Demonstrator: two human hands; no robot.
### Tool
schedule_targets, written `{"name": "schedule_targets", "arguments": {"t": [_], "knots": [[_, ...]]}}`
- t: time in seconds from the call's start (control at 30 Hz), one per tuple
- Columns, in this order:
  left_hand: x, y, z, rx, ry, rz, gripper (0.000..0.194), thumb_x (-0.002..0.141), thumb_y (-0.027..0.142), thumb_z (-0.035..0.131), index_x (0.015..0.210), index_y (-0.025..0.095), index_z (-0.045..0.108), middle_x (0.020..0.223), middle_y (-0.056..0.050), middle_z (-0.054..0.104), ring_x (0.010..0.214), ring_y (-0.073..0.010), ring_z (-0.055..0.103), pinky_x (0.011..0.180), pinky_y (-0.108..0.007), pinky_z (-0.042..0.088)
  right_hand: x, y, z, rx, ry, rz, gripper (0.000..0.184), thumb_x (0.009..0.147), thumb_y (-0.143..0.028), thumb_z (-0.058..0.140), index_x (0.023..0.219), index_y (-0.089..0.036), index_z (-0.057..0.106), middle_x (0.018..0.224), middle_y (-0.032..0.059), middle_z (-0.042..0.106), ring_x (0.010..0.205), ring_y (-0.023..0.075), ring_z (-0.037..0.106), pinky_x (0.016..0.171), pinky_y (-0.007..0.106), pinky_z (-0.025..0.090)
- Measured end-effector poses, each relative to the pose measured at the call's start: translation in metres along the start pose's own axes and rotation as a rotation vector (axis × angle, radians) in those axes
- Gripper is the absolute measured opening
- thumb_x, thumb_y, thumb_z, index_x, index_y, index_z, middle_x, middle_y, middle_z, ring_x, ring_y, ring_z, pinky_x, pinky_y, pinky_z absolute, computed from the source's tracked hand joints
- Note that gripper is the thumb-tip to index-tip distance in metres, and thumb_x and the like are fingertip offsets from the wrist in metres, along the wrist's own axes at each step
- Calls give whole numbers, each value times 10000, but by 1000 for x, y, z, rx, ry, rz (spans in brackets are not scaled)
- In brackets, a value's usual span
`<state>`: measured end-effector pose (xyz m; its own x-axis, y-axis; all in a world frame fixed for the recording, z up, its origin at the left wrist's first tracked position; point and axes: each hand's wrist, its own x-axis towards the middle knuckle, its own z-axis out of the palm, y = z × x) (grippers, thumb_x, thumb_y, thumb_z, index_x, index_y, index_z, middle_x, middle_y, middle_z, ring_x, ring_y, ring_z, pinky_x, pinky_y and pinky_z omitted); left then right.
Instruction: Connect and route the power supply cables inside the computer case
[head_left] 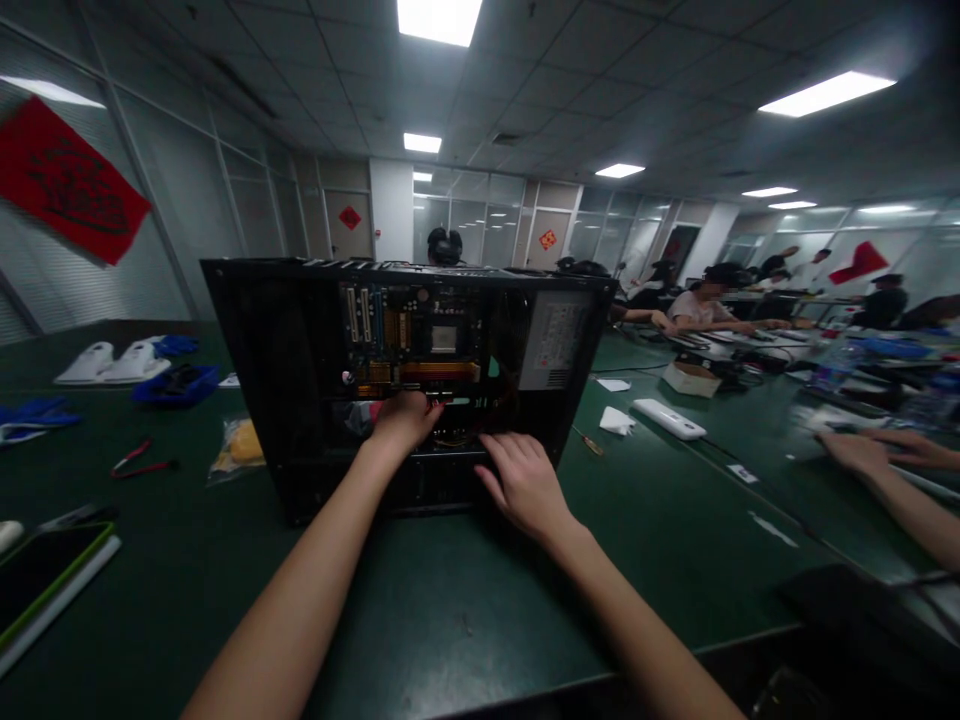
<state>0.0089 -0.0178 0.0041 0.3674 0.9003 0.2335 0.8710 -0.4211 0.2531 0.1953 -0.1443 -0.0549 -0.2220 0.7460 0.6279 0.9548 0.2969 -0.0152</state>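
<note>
A black computer case (pixel 251 400) stands on the table with its open side facing me. Inside show the motherboard (pixel 390 330), with a square processor in its socket (pixel 444 338), and a power supply (pixel 553 340) at the upper right. My left hand (pixel 405 418) reaches into the case just below the motherboard, its fingers closed; a small reddish bit shows at the fingertips, too small to name. Near the lower rail of the case, my right hand (pixel 523 482) has its fingers stretched out and holds nothing. Its fingertips reach into the dark inside, where what they touch is hidden.
Left of the case lie a bag with something yellow (pixel 241 445), red-handled pliers (pixel 142 460), a blue tray (pixel 178 384) and a phone (pixel 56 570). At right are a screwdriver (pixel 589 441), a white power strip (pixel 669 419) and a co-worker's hands (pixel 862 455).
</note>
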Motion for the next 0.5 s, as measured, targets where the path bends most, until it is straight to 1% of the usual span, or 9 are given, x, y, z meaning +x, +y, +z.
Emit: {"name": "schedule_targets", "arguments": {"t": [0.03,0.1,0.13,0.2,0.27,0.3,0.4,0.47,0.5], "knots": [[1,-2,0,-13,-23,12,345,898,421,541,938,137,733,946,-156,743,879,-264,694,713,-303,457,-16,-2,1,-29,32,-17,477,978,-353,502,1396,-124,516,1363,177,589,1308,326,484,1091,487,369],[4,-6,-1,-47,-69,29,246,841,348,601,893,149,736,873,-111,746,802,-222,690,644,-266,429,-42,-5,3,-38,65,-25,554,966,-280,501,1488,-122,405,1545,160,406,1463,336,274,1168,537,275],[4,-8,-1,-65,-87,35,219,824,321,609,881,153,737,845,-92,745,772,-203,685,618,-253,416,-52,-8,4,-21,69,-8,544,964,-238,483,1490,-127,402,1590,145,333,1495,328,200,1179,541,265],[4,-10,-3,-94,-108,47,209,812,296,602,892,159,738,835,-67,745,742,-179,676,593,-237,401,-69,-15,5,34,60,45,495,960,-190,454,1451,-127,453,1629,138,241,1516,320,136,1173,536,297],[2,-8,-5,-104,-113,60,220,805,291,599,912,162,743,849,-62,747,744,-177,671,592,-235,398,-84,-24,5,96,27,95,469,958,-196,465,1420,-117,487,1638,155,199,1514,323,156,1154,521,346],[0,-5,-6,-100,-115,70,219,797,291,606,903,162,748,840,-63,747,741,-181,668,594,-238,398,-90,-29,5,122,-10,107,464,957,-210,481,1411,-116,496,1632,166,212,1504,325,197,1144,512,368],[-10,7,-10,-73,-123,108,214,784,329,636,832,160,758,765,-67,736,702,-194,659,599,-255,403,-105,-39,5,158,-138,123,412,959,-252,520,1346,-119,566,1563,182,370,1437,319,364,1116,483,418],[-20,16,-13,-47,-104,111,298,819,416,619,830,153,760,770,-89,736,713,-218,669,620,-273,427,-111,-44,4,145,-198,140,365,964,-270,533,1284,-118,619,1498,181,469,1387,322,441,1108,488,426],[-26,20,-15,-31,-78,101,367,850,465,585,859,142,759,814,-113,742,755,-241,680,647,-288,446,-113,-46,3,138,-219,149,360,964,-282,543,1270,-117,632,1476,180,497,1367,324,466,1105,493,427]]}}
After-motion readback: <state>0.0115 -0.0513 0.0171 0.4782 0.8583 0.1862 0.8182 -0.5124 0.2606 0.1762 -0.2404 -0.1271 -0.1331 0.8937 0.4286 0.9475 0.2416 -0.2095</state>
